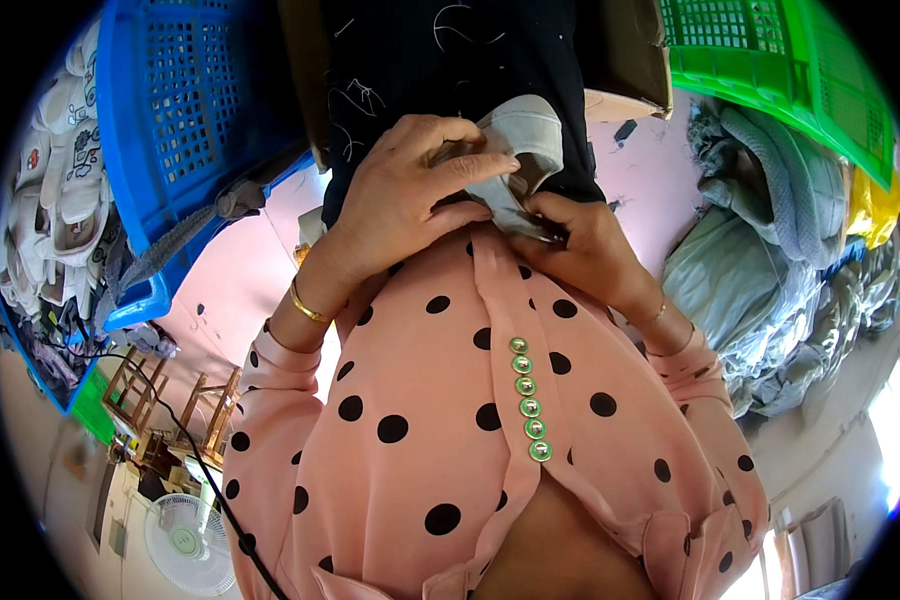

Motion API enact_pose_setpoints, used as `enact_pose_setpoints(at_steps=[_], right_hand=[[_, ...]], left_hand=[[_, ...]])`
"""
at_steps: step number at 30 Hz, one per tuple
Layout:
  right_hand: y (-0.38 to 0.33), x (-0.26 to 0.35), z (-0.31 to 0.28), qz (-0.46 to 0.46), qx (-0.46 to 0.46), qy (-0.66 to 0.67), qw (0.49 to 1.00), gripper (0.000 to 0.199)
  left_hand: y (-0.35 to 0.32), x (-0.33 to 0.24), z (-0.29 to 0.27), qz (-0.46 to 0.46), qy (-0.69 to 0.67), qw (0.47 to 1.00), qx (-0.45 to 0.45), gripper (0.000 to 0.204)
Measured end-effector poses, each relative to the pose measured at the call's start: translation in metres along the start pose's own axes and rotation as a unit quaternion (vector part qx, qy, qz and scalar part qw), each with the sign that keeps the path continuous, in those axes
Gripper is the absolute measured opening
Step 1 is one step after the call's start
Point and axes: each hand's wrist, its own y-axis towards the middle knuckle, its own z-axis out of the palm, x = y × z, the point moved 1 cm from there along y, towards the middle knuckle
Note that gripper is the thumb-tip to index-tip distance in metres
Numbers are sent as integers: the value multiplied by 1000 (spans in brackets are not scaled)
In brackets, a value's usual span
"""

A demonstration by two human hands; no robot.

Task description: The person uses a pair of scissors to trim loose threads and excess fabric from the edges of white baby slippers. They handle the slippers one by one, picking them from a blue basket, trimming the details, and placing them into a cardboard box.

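Observation:
A small white cloth shoe upper (pixel 532 135) is held over my lap, its opening turned toward me. My left hand (pixel 410 190) grips its left side, with the fingers bent over the edge and the fingertips at the opening. On the other side, my right hand (pixel 590 245) is closed close against the lower edge of the upper. A thin dark tool (pixel 542 230) shows partly under the right thumb; most of it is hidden by the hand, so its kind is unclear. Loose white threads (pixel 363 97) lie on the black cloth (pixel 400 60) over my lap.
A blue plastic crate (pixel 195 110) stands at the left, beside a pile of white shoe uppers (pixel 65 190). At the right are a green crate (pixel 760 50), a cardboard box (pixel 630 65) and heaped grey cloth (pixel 760 260). A black cable (pixel 195 450) runs along my left side.

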Motion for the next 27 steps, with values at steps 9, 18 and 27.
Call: enact_pose_setpoints(at_steps=[9, 18, 27], right_hand=[[22, 44, -23, 110, 23, 374, 921, 25], [33, 57, -48, -76, -8, 203, 976, 64], [20, 61, -37, 52, -4, 250, 967, 22]], left_hand=[[14, -6, -19, 41, -51, 993, -102, 36], [7, -24, -25, 5, -20, 988, -152, 26], [0, -39, -14, -2, 105, 978, -180, 36]])
